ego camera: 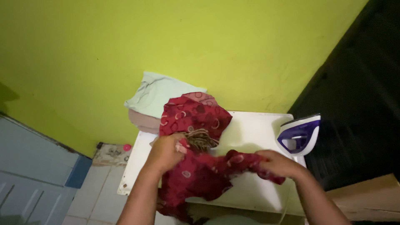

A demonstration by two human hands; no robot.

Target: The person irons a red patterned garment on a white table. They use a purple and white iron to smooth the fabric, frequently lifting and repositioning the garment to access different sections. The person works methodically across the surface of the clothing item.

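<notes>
Our left hand [166,151] and right hand [278,163] clench a red patterned cloth [200,166] over the white ironing table [254,133] against a lime-green wall [187,41].

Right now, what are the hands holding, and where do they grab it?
Both hold the red cloth. The left hand bunches it near the middle, by the fringe. The right hand grips its right end.

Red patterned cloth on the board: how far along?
Done: folded pale pieces stacked at the board's far corner. In hand: left hand and right hand both grip the red patterned cloth, bunched and creased. Left: cloth unflattened; iron stands unused.
</notes>
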